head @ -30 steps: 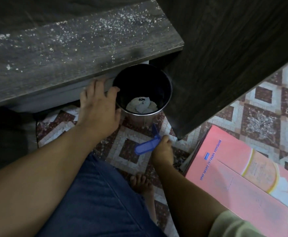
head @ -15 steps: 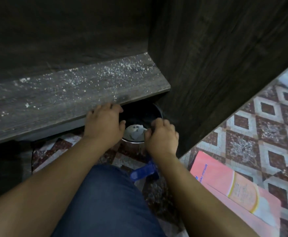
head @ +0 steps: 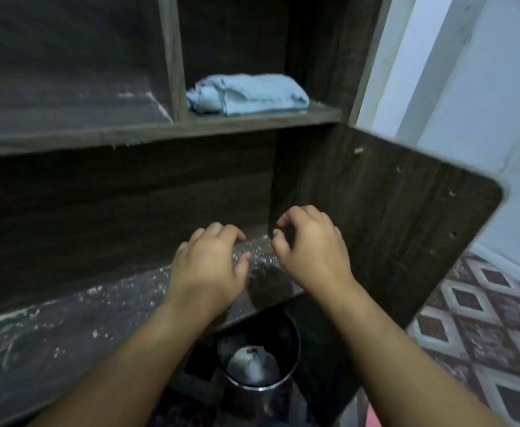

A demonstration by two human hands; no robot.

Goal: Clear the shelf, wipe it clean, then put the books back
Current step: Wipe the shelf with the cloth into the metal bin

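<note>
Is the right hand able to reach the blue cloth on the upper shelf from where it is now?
Probably yes. The right hand is empty, its fingers curled over the dusty lower shelf. The blue cloth lies near the front edge of its open compartment above, and nothing stands between them.

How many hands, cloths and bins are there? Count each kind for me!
Hands: 2, the left hand and the right hand
Cloths: 1, the folded blue cloth on the upper shelf
Bins: 1, the metal bin below the dusty shelf
Total: 4
</note>
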